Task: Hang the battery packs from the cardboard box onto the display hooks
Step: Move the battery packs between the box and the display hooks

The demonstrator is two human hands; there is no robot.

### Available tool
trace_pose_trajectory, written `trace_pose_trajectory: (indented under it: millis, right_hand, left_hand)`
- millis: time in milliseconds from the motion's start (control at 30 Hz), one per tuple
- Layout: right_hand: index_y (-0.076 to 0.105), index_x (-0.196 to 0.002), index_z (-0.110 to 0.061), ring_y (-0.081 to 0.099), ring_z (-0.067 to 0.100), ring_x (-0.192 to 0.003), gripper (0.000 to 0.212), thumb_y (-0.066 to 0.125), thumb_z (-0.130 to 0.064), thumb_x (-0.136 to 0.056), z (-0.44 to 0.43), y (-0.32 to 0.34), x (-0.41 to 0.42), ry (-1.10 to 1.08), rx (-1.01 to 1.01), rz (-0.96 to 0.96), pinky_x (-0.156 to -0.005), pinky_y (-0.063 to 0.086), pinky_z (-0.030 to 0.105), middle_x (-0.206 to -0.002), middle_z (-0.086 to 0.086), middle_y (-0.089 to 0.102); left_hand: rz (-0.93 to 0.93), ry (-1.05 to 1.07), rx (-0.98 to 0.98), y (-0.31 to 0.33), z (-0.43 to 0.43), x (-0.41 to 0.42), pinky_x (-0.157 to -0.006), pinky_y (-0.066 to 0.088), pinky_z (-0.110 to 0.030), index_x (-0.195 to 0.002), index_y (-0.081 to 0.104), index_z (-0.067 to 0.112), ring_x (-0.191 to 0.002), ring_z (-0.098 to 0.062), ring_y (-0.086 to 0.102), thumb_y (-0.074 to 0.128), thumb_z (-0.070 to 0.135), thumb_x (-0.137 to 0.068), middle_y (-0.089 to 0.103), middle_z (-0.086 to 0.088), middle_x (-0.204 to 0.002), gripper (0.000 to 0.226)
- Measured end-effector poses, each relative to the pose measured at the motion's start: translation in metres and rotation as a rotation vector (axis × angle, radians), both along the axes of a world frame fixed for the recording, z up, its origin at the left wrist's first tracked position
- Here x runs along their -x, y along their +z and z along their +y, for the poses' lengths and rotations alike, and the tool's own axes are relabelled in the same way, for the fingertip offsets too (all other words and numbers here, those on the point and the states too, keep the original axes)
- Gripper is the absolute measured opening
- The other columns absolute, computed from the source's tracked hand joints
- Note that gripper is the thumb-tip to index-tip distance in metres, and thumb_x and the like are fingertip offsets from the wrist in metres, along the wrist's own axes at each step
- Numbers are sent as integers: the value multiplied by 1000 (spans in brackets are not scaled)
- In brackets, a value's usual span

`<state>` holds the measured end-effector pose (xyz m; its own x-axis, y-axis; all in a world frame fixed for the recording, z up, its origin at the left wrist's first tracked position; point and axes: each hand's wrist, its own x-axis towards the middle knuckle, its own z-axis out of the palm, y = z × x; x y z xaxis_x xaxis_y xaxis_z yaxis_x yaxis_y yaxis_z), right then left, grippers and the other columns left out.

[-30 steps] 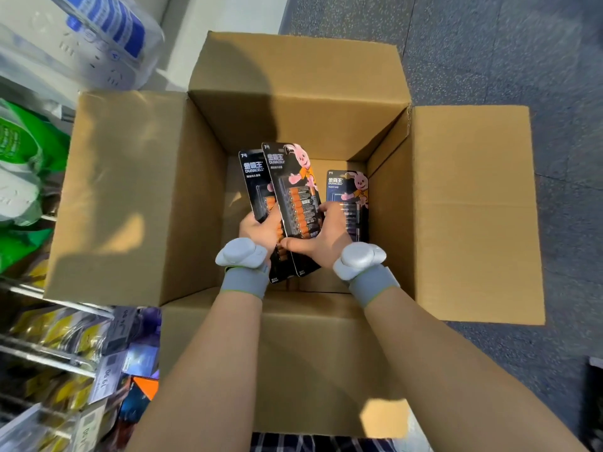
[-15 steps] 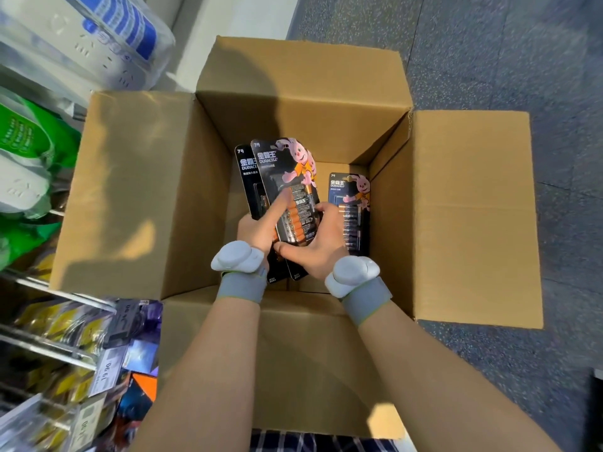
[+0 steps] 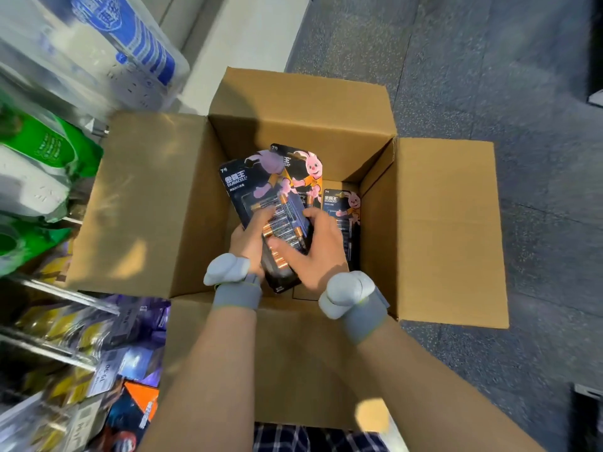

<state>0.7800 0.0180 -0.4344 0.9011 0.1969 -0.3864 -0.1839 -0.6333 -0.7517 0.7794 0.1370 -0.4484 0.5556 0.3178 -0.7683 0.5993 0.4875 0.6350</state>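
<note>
An open cardboard box (image 3: 146,203) stands on the floor with its flaps spread. Inside it, both hands hold black battery packs printed with a pink rabbit. My left hand (image 3: 249,238) grips the front battery pack (image 3: 257,194) from the left, thumb across its batteries. My right hand (image 3: 313,247) curls round the packs from the right, with a second battery pack (image 3: 308,172) showing behind the first. A third battery pack (image 3: 342,207) stands in the box's right corner, partly hidden by my right hand. No display hook is plainly visible.
Store shelves (image 3: 52,337) with price tags and blurred packaged goods run along the left. Green and white plastic-wrapped packs (image 3: 36,164) and blue-printed packs (image 3: 130,37) sit higher on the left. Grey speckled floor (image 3: 522,93) lies to the right.
The packs have risen in the box and tilted toward the left in both hands. The camera has moved closer and shifted, so the box sits lower in view.
</note>
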Motion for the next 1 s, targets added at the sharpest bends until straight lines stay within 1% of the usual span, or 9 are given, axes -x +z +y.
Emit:
trace_pose_trajectory:
  millis: [100, 200, 333, 433, 633, 733, 867, 933, 1000]
  right_hand:
    - [31, -145, -8, 46, 24, -121, 64, 56, -37, -94, 1, 9, -10, -285, -74, 97, -101, 34, 28, -137, 12, 40]
    - [34, -147, -9, 42, 33, -127, 57, 44, -38, -99, -2, 7, -23, -324, -6, 215, -101, 32, 27, -145, 18, 31]
    - [57, -123, -11, 52, 30, -109, 36, 46, -36, -99, -5, 8, -24, -267, -54, 215, -92, 39, 33, -117, 14, 56]
    - [59, -121, -13, 56, 27, -99, 30, 49, -31, -99, -5, 15, -24, -260, -111, 232, -87, 42, 31, -102, 5, 60]
    - [65, -118, -19, 60, 30, -97, 25, 51, -25, -98, 2, 28, -24, -151, -187, 195, -88, 48, 37, -106, 13, 66]
    - [67, -84, -35, 49, 29, -88, 30, 41, -45, -95, 5, 29, -20, -103, -169, 195, -84, 37, 32, -97, 15, 56]
    - [57, -127, -19, 49, 18, -106, 44, 34, -45, -101, 9, 49, -8, -3, -220, 235, -90, 30, 18, -113, 4, 56]
    - [48, -125, -17, 55, 15, -93, 41, 43, -47, -98, 11, 55, -3, 38, -246, 235, -80, 40, 20, -100, -3, 57]
    - [43, -122, -16, 56, 12, -81, 41, 49, -47, -95, 14, 61, 4, 67, -234, 222, -62, 44, 14, -90, -6, 55]
  left_hand:
    - [44, 36, 22, -2, 1, 2, -57, 54, -25, -107, 65, 10, -68, -22, 71, 67, 36, -85, 72, -11, -87, 35]
    - [46, 60, 64, 1, -1, 5, -76, 56, -37, -116, 62, 7, -88, -32, 70, 69, 35, -84, 72, -16, -101, 44]
    - [1, 93, 117, 7, -2, 14, -85, 54, -44, -115, 60, 4, -85, -33, 68, 69, 30, -84, 71, -17, -101, 40]
    - [-24, 91, 157, 15, 0, 19, -95, 50, -53, -121, 59, 5, -101, -39, 67, 76, 37, -64, 69, -21, -112, 68]
    - [-142, 115, 187, 24, 3, 29, -98, 46, -57, -127, 58, 6, -106, -39, 64, 85, 44, -52, 67, -21, -117, 88]
    - [-150, 124, 193, 37, 5, 29, -93, 51, -53, -123, 61, 4, -97, -36, 67, 83, 41, -49, 68, -21, -112, 86]
    - [-172, 74, 124, 53, 6, 32, -76, 55, -41, -105, 68, 4, -73, -29, 68, 84, 28, -52, 71, -18, -90, 61]
    - [-161, 71, 104, 59, 6, 35, -75, 55, -41, -97, 69, 6, -72, -30, 68, 80, 16, -69, 71, -17, -85, 32]
    - [-140, 87, 80, 67, 6, 43, -75, 57, -43, -93, 68, 8, -73, -30, 69, 83, 18, -63, 72, -16, -83, 35]
